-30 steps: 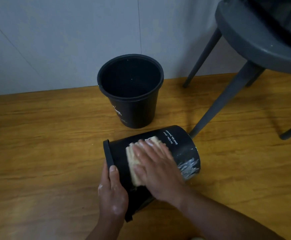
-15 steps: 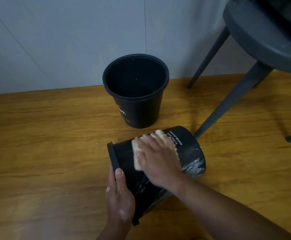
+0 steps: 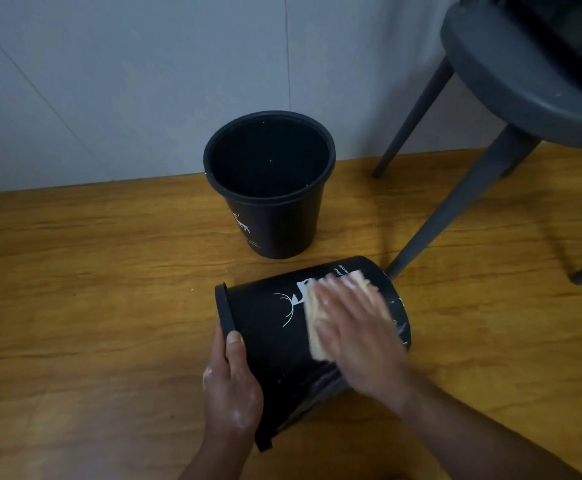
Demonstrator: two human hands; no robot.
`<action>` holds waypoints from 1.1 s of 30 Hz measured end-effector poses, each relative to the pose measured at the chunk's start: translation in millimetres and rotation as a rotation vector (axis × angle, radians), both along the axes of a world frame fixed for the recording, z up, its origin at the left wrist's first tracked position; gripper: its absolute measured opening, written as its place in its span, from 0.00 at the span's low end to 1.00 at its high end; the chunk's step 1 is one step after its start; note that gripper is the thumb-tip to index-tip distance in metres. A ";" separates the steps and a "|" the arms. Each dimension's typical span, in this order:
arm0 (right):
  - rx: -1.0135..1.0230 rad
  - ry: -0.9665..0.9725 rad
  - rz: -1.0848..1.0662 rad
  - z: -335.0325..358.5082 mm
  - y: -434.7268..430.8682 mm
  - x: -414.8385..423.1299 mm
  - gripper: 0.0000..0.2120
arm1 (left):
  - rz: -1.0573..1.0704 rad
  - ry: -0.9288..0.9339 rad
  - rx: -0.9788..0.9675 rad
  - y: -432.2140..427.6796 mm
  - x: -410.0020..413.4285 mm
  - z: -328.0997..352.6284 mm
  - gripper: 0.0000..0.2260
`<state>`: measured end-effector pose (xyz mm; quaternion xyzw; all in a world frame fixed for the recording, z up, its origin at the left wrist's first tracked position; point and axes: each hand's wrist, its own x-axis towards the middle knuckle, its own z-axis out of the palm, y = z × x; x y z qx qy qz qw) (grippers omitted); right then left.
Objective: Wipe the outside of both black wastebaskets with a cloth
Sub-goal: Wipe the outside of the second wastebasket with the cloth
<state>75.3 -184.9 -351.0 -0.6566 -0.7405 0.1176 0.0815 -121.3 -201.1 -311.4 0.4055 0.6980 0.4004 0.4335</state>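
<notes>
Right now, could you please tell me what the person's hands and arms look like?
Both forearms are bare, with no sleeves, gloves or watch in view. The left hand carries whitish smears on its back; the right hand is motion-blurred, so marks are unclear.

Bare forearms (image 3: 473,441); white smears dotting left hand (image 3: 232,393).

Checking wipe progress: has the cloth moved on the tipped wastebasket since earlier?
Yes. The cloth slid from the wastebasket's rim toward its base, uncovering the print.
</notes>
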 end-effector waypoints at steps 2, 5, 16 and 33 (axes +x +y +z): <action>-0.012 0.024 -0.136 -5.7 10.4 25.4 0.28 | -0.001 0.000 0.000 -0.3 0.0 -1.9 0.15; -0.007 0.043 -0.293 -8.0 19.2 24.3 0.30 | -0.010 -0.033 -0.008 -0.1 2.5 -0.2 0.16; 0.102 0.068 0.264 -1.1 -34.9 -66.0 0.28 | 0.003 0.091 0.009 4.9 -1.9 -3.4 0.16; 0.050 0.090 -0.222 -10.1 38.9 22.1 0.29 | 0.000 -0.048 -0.008 -2.4 5.1 4.6 0.20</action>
